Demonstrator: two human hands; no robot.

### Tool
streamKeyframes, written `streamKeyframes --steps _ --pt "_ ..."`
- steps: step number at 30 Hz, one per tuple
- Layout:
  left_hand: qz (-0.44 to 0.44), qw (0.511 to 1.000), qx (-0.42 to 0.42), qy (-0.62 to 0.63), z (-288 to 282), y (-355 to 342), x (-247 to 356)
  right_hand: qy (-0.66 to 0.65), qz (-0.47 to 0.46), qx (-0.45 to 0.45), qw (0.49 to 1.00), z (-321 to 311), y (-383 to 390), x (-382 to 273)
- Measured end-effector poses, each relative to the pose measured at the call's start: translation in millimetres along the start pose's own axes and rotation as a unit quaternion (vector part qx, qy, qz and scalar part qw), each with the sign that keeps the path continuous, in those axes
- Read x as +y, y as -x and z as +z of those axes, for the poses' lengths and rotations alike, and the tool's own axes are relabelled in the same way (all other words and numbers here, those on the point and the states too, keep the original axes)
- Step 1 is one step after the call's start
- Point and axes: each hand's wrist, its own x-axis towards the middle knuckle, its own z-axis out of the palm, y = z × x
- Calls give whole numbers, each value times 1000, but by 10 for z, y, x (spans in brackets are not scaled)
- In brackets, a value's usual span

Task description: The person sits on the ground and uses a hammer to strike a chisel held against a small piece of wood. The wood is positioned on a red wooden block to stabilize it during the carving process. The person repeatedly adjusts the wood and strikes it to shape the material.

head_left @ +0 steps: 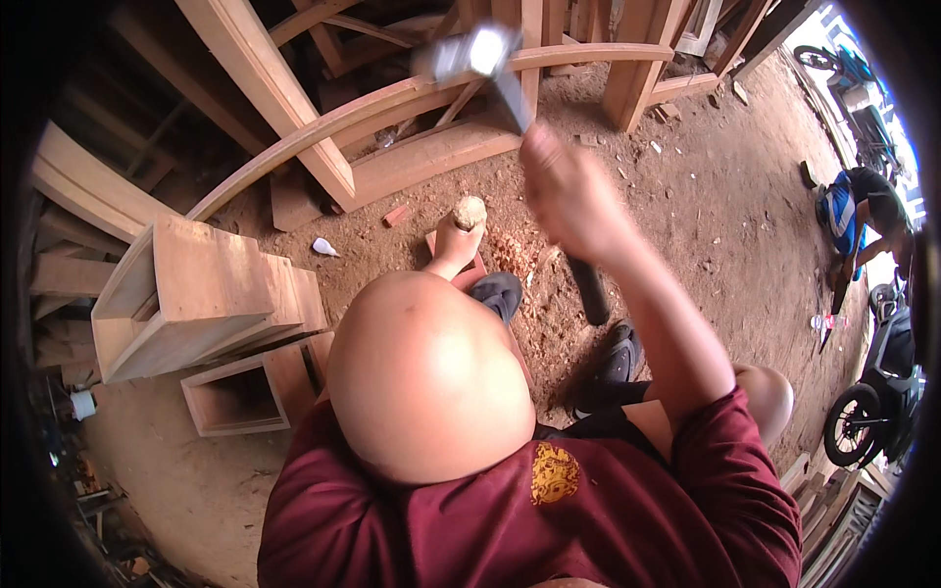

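Note:
My right hand [573, 201] is wrapped round the dark handle of a hammer [509, 98], raised in front of me. The metal head is smeared by motion. Lower and to the left, beyond my bent knee, my left hand [454, 250] grips what looks like a wooden-handled chisel [470, 212]. Only its round, pale butt end shows; the blade is hidden below the fist. Under that hand lies a reddish strip of wood [474, 269], partly covered by my knee and a dark shoe [498, 294]. Pale wood chips [520, 257] are scattered on the ground beside it.
A long curved wooden rail [392, 95] and upright frames stand just ahead. Wooden box pieces [211, 274] stand at the left, near an open box [238, 397]. At the far right another person [872, 211] bends down near parked motorbikes [867, 416].

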Motion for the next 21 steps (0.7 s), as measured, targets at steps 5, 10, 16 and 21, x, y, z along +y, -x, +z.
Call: streamKeyframes --steps 5,10,16,21 --pt "2 1000 23 -11 -183 58 59 -135 -286 73 946 -159 107 -556" --pt "9 999 -49 21 0 56 10 245 114 -3 963 431 230 1631" --pt "-83 992 -2 99 -322 -19 -16 -180 323 35 928 350 293 1900" --pt "-89 971 72 211 -451 31 -118 -223 340 59 912 40 226 1736"
